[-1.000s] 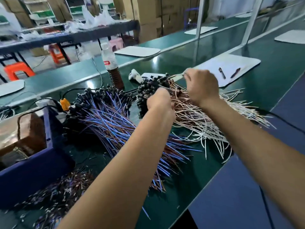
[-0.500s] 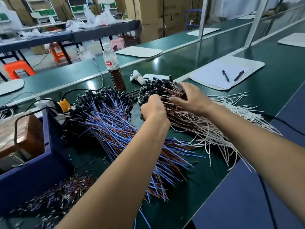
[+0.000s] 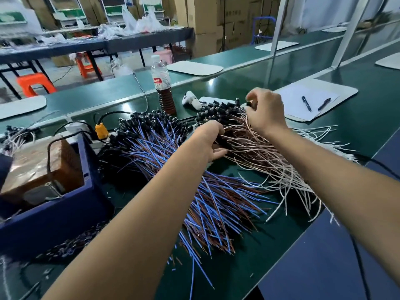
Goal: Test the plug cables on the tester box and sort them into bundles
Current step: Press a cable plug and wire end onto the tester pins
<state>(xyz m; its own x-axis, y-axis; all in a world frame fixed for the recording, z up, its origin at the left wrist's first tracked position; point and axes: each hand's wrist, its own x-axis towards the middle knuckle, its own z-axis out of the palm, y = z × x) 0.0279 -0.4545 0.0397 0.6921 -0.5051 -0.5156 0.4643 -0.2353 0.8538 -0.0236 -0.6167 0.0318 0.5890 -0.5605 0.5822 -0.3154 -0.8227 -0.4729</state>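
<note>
From the head view, the right hand (image 3: 267, 111) pinches a black plug (image 3: 249, 103) at the far end of the pink-and-white cable pile (image 3: 259, 152), fingers closed on it. The left hand (image 3: 211, 140) rests on that pile's near edge (fingers loosely curled among the wires, grip unclear). Just left lies the blue-and-brown cable bundle (image 3: 173, 161) on the green surface (image 3: 346, 131), with a blue box (image 3: 65, 204) beside it.
</note>
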